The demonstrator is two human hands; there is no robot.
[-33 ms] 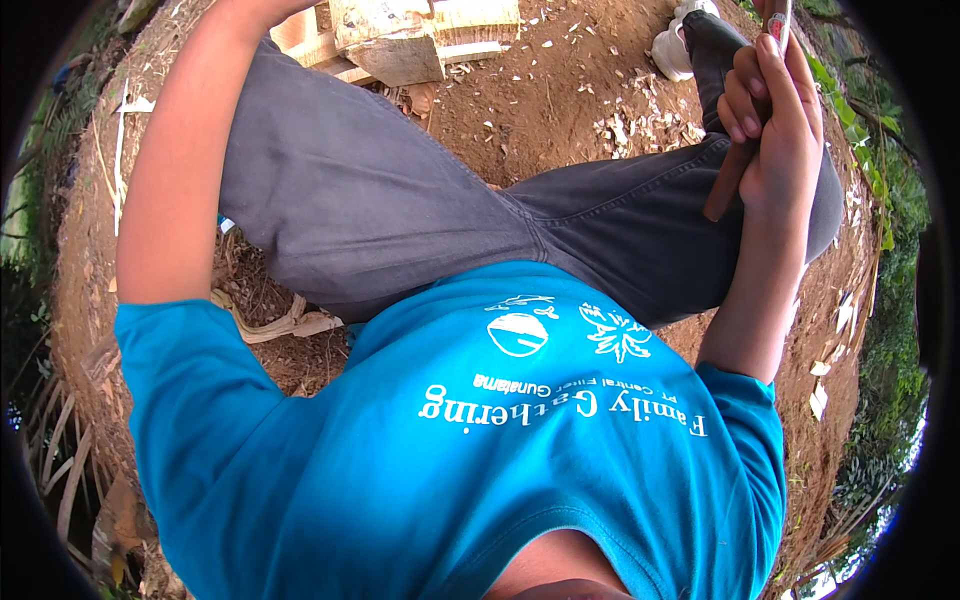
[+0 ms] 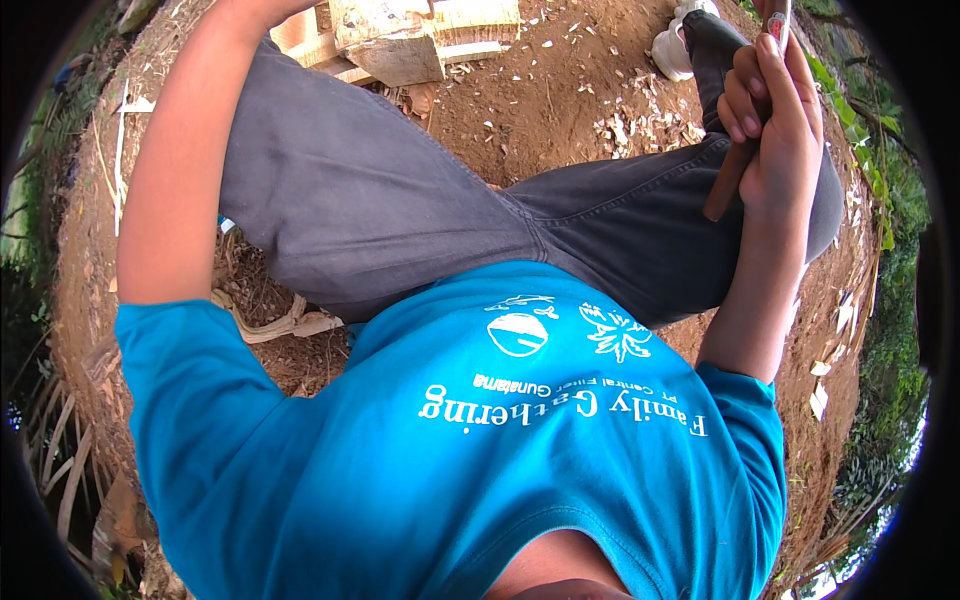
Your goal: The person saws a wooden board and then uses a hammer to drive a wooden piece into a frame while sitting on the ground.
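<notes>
My right hand (image 2: 780, 125) is raised at the upper right, above my right knee. Its fingers are wrapped round the brown handle of a wooden-handled tool (image 2: 730, 180). The handle's butt end sticks out below my palm. A pale, thin strip of the tool shows at the picture's top edge, where the rest is cut off, so its kind is unclear. My left hand (image 2: 265, 8) reaches to the top edge beside a wood block (image 2: 400, 55). Its fingers lie out of the picture, and whether they touch the block cannot be seen.
Pale wooden pieces (image 2: 478, 22) lie under and beside the block. Wood chips (image 2: 640, 130) are scattered over the brown soil (image 2: 540, 100). A white shoe (image 2: 672, 52) shows at the upper right. Dry strips (image 2: 290, 325) lie by my left hip, and green plants (image 2: 890, 300) border the right side.
</notes>
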